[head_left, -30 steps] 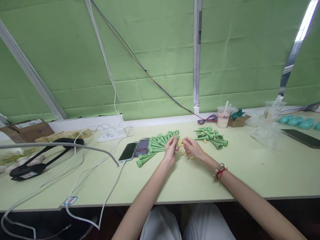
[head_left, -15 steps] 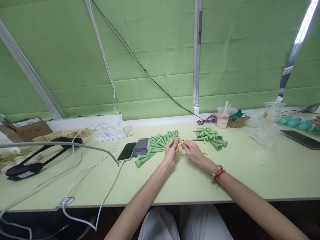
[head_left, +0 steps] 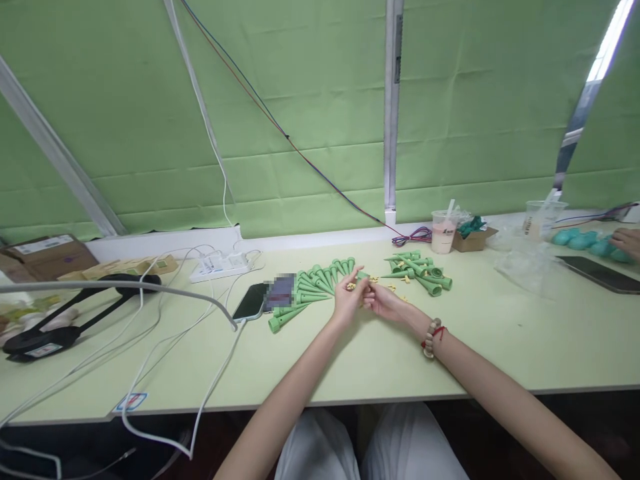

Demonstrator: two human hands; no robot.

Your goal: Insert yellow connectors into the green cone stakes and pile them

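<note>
On a pale green desk, a smartphone on a white cable lies at the left, and just right of it a fan of green plastic cones spreads with narrow tips toward the back wall and flared mouths toward the person. The left hand sits at the right edge of that fan, palm partly up, fingers curled and pinching a single green cone whose long axis runs roughly left to right, its end pointing across at the other hand; a few small yellow pieces rest in the palm. The right hand, a beaded bracelet at its wrist, meets it from the right, fingertips drawn together beside the left hand's fingers, though what they pinch, if anything, is too small to tell. More yellow bits are scattered on the desk just beyond it, and a second, looser heap of green cones lies farther right, nearer the right hand than the left. Behind stands a pink drink cup; another person's hand shows at the far right edge.
</note>
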